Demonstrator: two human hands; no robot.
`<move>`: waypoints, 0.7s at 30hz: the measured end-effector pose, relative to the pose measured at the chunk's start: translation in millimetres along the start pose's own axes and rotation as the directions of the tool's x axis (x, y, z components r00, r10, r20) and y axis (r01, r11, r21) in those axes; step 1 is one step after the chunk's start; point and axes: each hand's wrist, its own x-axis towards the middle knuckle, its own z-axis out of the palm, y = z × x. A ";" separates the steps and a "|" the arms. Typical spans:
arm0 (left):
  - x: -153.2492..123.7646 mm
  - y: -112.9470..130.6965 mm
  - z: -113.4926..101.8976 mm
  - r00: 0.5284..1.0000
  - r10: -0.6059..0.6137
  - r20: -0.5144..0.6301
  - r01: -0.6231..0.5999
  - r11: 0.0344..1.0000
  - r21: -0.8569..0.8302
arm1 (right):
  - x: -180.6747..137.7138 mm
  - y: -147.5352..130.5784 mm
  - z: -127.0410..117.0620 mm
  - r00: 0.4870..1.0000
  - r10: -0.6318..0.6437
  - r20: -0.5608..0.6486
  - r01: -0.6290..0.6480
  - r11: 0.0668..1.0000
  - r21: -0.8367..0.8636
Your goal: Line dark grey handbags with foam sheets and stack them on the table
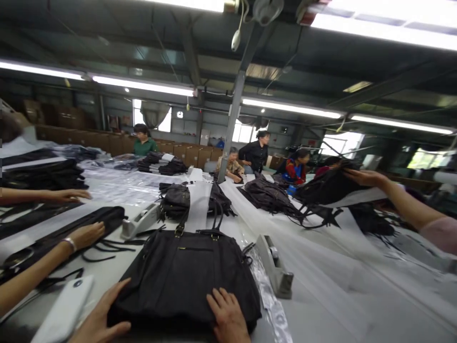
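Observation:
A black handbag (185, 276) lies flat on the long table right in front of me, handles and brass clasps pointing away. My left hand (102, 317) rests flat on its near left corner, fingers spread. My right hand (228, 317) presses flat on its near right edge. Neither hand grips anything. A white phone (64, 312) lies just left of my left hand.
A grey tape dispenser (274, 267) stands right of the bag, another one (141, 220) behind it to the left. A co-worker's hands (84, 236) rest on black straps at left. Another person's arm (396, 197) reaches onto a black bag (326, 186) at right. Stacks of bags (162, 163) and several workers fill the far end.

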 end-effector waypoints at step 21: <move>-47.7 -5.9 24.1 0.813 -0.567 -0.131 0.477 0.778 -0.409 | 4.4 -3.6 -9.2 0.997 0.076 0.012 -0.076 0.997 -0.033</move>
